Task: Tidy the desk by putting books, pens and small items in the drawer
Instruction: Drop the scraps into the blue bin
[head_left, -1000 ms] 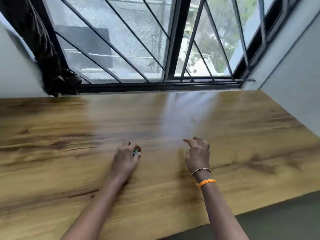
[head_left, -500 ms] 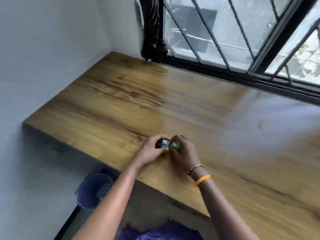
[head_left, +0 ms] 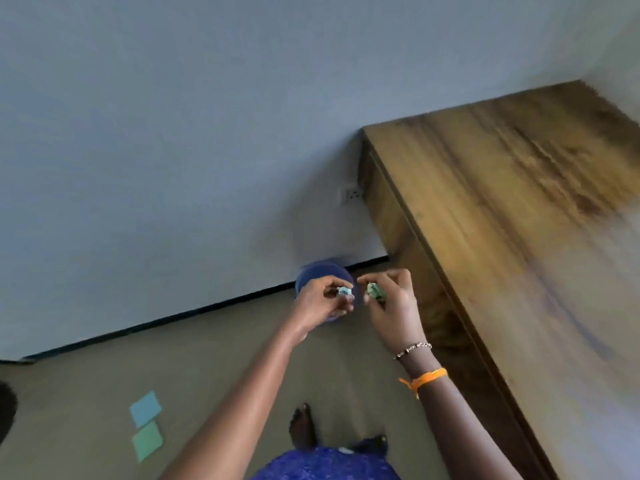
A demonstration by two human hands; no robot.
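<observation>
1. The left hand (head_left: 322,299) pinches a crumpled blue paper scrap (head_left: 345,291) in its fingers (head_left: 337,284); the right hand (head_left: 393,303) pinches a crumpled green paper scrap (head_left: 375,290) the same way.
2. Both hands hang off the desk (head_left: 519,202), above a blue bin (head_left: 320,271) on the floor (head_left: 225,348) by the wall.
3. The visible part of the desk top carries nothing.
4. No drawer is in view.
5. Left, by my judgement: drop the scraps, then deal with the blue sticky note (head_left: 145,408) and green sticky note (head_left: 148,440) lying on the floor.
</observation>
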